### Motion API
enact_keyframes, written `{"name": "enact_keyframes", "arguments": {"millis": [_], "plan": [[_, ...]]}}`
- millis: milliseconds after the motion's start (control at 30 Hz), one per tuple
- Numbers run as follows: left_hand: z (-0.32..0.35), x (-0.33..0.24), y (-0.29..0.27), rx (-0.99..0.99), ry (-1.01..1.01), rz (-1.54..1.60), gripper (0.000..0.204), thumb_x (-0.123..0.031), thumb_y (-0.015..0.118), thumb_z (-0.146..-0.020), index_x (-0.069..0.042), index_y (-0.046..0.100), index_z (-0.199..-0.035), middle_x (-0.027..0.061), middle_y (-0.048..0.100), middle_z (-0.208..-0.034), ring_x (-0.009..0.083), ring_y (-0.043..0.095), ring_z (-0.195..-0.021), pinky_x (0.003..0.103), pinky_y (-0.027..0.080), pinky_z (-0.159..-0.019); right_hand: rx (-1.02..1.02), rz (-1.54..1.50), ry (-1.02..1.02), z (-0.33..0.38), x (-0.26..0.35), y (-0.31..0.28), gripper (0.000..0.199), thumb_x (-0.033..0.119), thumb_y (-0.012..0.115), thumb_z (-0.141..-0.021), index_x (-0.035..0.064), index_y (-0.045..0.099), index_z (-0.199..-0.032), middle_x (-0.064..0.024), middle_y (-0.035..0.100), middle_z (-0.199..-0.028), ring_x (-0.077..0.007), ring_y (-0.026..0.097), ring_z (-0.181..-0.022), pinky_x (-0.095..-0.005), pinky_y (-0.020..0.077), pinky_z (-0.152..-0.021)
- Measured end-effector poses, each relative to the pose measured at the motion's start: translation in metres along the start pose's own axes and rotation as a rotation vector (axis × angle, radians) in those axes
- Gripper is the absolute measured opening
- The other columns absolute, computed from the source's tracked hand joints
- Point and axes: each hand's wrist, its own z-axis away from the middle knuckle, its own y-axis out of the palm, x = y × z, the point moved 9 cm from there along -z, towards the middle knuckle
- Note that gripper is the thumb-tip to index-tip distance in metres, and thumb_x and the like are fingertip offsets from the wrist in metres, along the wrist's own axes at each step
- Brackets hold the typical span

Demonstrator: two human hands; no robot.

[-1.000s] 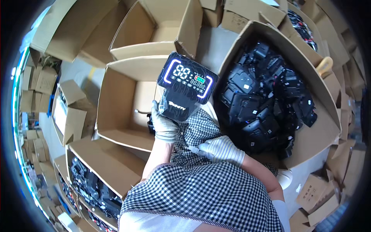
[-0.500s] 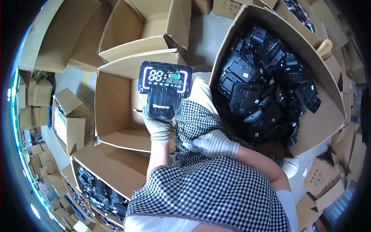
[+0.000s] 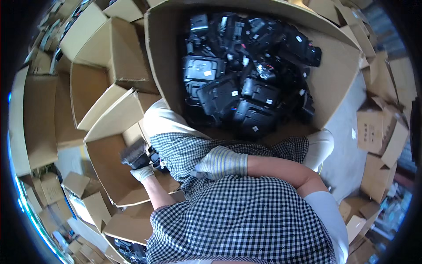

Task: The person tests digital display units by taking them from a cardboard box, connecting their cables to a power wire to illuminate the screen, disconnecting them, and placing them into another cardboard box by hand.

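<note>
In a striped work glove, my left hand grips a black display unit wrapped in clear film. The unit is inside the opening of a cardboard box at my left, and its screen no longer shows a lit face toward me. A dark cable with a pale connector hangs beside it. Over my lap, my right hand, also gloved, is closed around a small grey thing that I cannot make out. Just beyond my knees, a large cardboard box holds several black plastic display units in film, heaped loosely.
Another open carton adjoins the left box on its far side. Low at the left, a carton with black parts stands partly hidden by my apron. More cartons are stacked at the right, beyond a strip of grey floor.
My view has turned right. My left hand has lowered the display unit into the left box, and the lit screen is no longer visible. The right hand stays closed over my lap.
</note>
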Motion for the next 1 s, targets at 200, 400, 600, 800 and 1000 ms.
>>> {"name": "enact_keyframes", "arguments": {"millis": [200, 400, 600, 800, 1000], "plan": [[0.006, 0.063, -0.023, -0.281, -0.260, -0.372, 0.036, -0.035, 0.040, -0.096, -0.009, 0.060, -0.111, 0.0089, 0.065, -0.102, 0.0213, 0.057, -0.104, 0.036, 0.042, -0.097, 0.023, -0.073, 0.188, 0.033, -0.026, -0.010, 0.026, 0.031, 0.053, -0.091, 0.0110, 0.067, -0.081, -0.0108, 0.066, -0.069, -0.0272, 0.062, -0.055, -0.0399, 0.0496, -0.052], [0.211, 0.045, 0.227, 0.641, 0.983, -0.919, 0.025, -0.011, 0.051, -0.094, 0.003, 0.058, -0.113, 0.0140, 0.061, -0.113, 0.0285, 0.058, -0.105, 0.037, 0.043, -0.097, -0.186, -0.021, 0.117, 0.064, -0.031, -0.022, 0.043, 0.040, 0.046, -0.095, 0.0078, 0.064, -0.075, -0.0112, 0.065, -0.065, -0.0295, 0.061, -0.054, -0.0415, 0.0493, -0.052], [0.417, 0.223, 0.303, 1.809, 1.238, -1.043, 0.019, -0.014, 0.058, -0.086, -0.006, 0.065, -0.102, 0.0157, 0.065, -0.101, 0.0309, 0.062, -0.095, 0.042, 0.048, -0.086, -0.200, 0.011, 0.218, 0.097, -0.034, -0.028, 0.026, 0.031, 0.054, -0.088, 0.0100, 0.066, -0.081, -0.0103, 0.067, -0.071, -0.0311, 0.063, -0.061, -0.0440, 0.0492, -0.055], [0.475, 0.434, 0.234, 2.187, 1.421, -2.067, 0.034, -0.037, 0.056, -0.088, -0.010, 0.064, -0.106, 0.0114, 0.069, -0.094, 0.0289, 0.066, -0.091, 0.041, 0.050, -0.074, -0.450, 0.006, 0.283, 0.157, -0.055, -0.020, 0.017, 0.026, 0.058, -0.084, 0.0103, 0.066, -0.086, -0.0081, 0.064, -0.070, -0.0274, 0.062, -0.060, -0.0410, 0.0487, -0.055], [0.466, 0.453, 0.229, 2.024, 1.179, -2.153, 0.017, -0.011, 0.046, -0.091, -0.007, 0.059, -0.102, 0.0118, 0.070, -0.088, 0.0282, 0.069, -0.082, 0.040, 0.054, -0.073, -0.481, -0.076, 0.415, 0.207, -0.066, -0.015, 0.030, 0.037, 0.050, -0.092, 0.0118, 0.066, -0.089, -0.0075, 0.064, -0.071, -0.0257, 0.064, -0.064, -0.0392, 0.0500, -0.056]]}}
